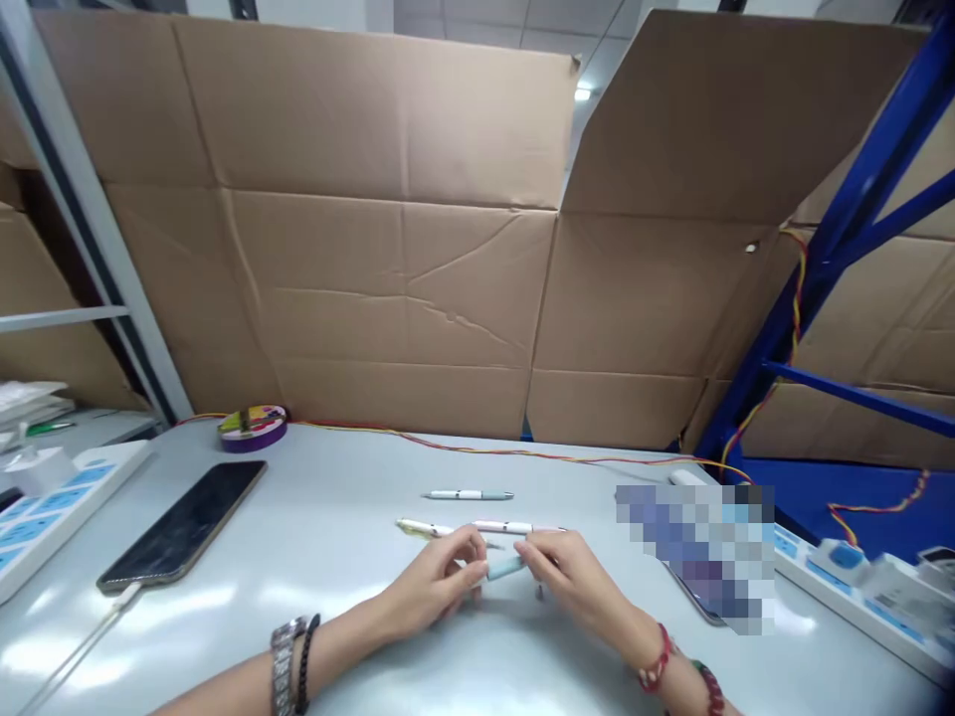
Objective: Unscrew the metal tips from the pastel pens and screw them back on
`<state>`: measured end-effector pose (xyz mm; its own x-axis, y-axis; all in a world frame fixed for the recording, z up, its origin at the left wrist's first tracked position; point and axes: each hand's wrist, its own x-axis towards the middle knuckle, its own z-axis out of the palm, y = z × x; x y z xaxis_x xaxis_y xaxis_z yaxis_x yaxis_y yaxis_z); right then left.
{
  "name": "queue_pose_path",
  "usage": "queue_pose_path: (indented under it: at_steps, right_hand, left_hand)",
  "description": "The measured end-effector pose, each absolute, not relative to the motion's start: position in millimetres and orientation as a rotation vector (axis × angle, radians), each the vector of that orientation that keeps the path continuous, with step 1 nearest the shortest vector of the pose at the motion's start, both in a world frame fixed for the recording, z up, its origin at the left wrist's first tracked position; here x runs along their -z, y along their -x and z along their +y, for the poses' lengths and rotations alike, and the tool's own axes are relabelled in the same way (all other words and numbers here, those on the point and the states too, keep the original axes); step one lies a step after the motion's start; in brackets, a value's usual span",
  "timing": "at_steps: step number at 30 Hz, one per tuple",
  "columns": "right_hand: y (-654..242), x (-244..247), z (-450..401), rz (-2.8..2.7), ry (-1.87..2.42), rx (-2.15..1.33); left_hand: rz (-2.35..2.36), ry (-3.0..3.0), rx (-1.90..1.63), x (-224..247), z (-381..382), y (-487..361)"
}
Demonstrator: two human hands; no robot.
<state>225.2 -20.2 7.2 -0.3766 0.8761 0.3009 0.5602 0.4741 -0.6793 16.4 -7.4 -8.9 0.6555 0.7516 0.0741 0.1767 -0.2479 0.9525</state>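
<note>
My left hand is closed, its thumb and fingertips pinching one end of a pale teal pen barrel. At the barrel's other end my right hand is closed in a pinch too. A small metallic tip shows under the right fingers; what it belongs to is hidden. Just beyond the hands lie a white pen with a yellowish end, partly covered by my left hand, and a white and pink pen. Farther back, a white and grey-teal pen lies crosswise on the table.
A black phone with a charging cable lies left, near a power strip and a purple tape roll. At right are a blurred-out phone and another power strip. A cardboard wall and twisted wires border the back.
</note>
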Motion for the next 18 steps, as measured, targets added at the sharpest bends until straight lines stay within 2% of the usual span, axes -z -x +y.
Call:
queue_pose_path:
  at_steps: [4, 9, 18]
  right_hand:
    - [-216.7, -4.6, -30.4, -1.928, 1.137, -0.700]
    - [-200.5, -6.7, -49.5, -1.662, 0.891, -1.065]
    - [-188.9, 6.8, -55.7, -1.291, 0.993, -1.401]
  left_hand:
    - [0.645, -2.001, -0.842, 12.1, -23.9, -21.6]
    - [0.560, -2.060, -0.974, 12.1, -42.0, -27.0]
    - [0.337, -2.860, -0.496, 25.9, -37.7, -27.5]
